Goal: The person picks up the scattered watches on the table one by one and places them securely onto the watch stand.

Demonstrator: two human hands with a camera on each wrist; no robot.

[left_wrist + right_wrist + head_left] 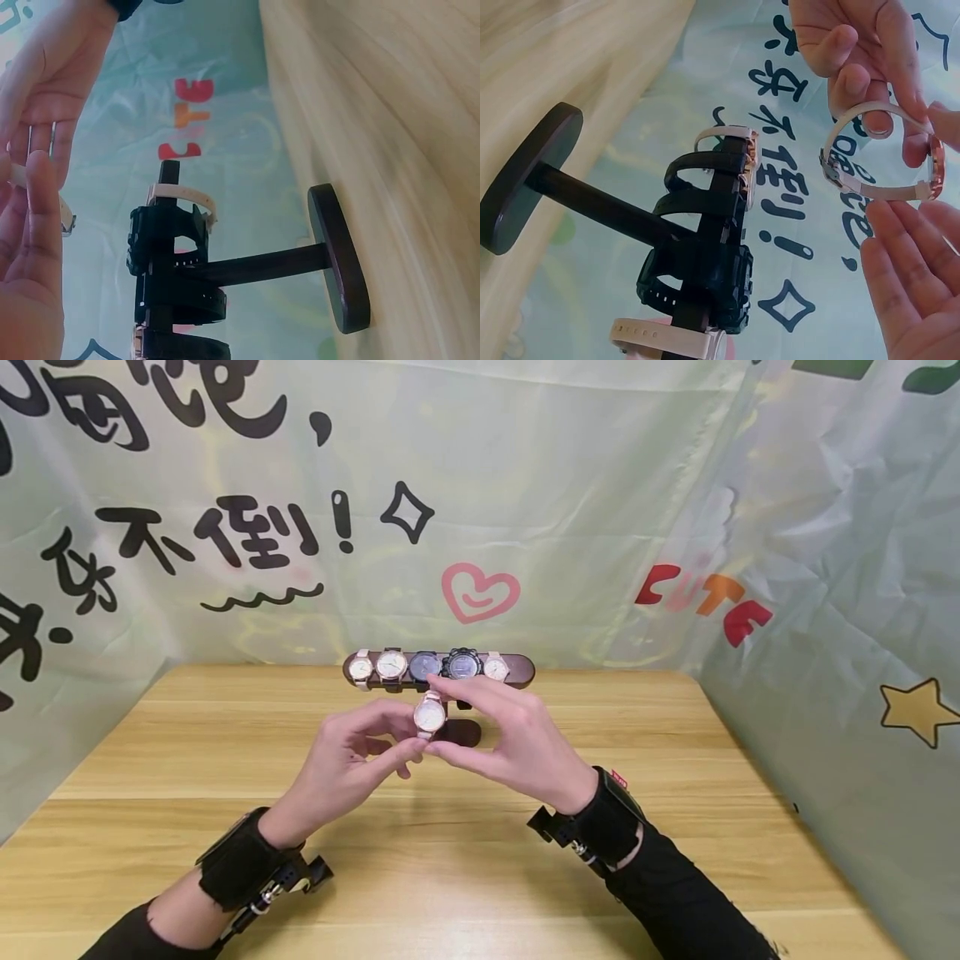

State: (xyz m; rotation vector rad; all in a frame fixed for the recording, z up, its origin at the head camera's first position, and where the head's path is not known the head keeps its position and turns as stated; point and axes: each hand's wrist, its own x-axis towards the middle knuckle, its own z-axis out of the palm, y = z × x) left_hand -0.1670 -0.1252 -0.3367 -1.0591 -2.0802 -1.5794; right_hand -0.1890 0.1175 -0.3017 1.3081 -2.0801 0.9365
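A wristwatch (430,714) with a pale strap and rose-gold case is held upright in front of the display stand, its white dial facing up toward the head camera. In the right wrist view its strap (862,187) forms a buckled loop. My left hand (348,756) pinches the watch at its left and lower side, fingers curled. My right hand (521,739) holds it from the right, index finger at the top and thumb at the lower end. Behind the hands is a dark watch stand (521,671) bearing several watches; the right fingers partly cover it.
The stand's rounded base (467,732) rests on the wooden table (465,877), its post partly hidden by the hands. On the bar sit a black chunky watch (462,665) and a pale-strapped watch (496,668), among others. A printed cloth (585,527) encloses the table's back and sides.
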